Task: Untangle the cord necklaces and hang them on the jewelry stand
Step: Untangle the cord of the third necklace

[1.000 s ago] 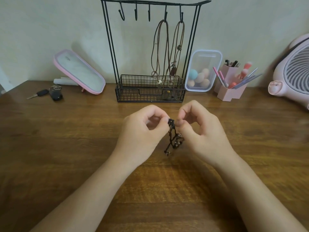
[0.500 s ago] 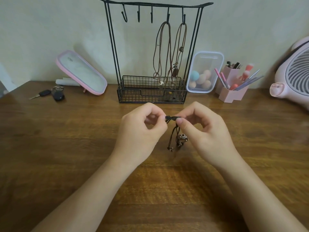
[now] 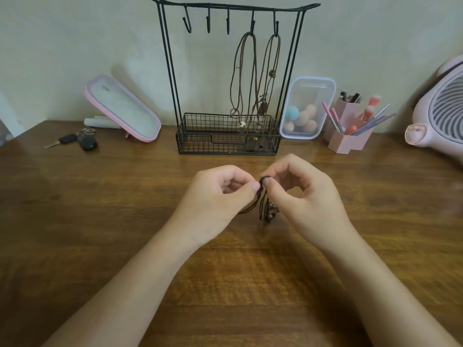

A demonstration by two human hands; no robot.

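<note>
Spreading across the whole lower view is a wooden table (image 3: 100, 221). A pink fan-like appliance (image 3: 441, 108) sits at its far right edge. A black wire jewelry stand (image 3: 195, 142) stands at the back centre against the wall, with 5 hooks on its top bar. A pink-framed mirror (image 3: 122, 108) leans tilted to the stand's left.

In front of the stand, the left hand (image 3: 215, 201) and right hand (image 3: 308, 199) are held close together, fingers curled. Each pinches the top of a tangled dark cord necklace (image 3: 263, 196) between thumb and forefinger, and its beads dangle between the hands.

Right of the stand are a clear container of makeup sponges (image 3: 307, 108) and a pink brush holder (image 3: 348, 139).

2 brown cord necklaces (image 3: 262, 108) hang from the 2 rightmost hooks, their lower ends reaching the basket. Keys (image 3: 80, 141) lie at the far left.
</note>
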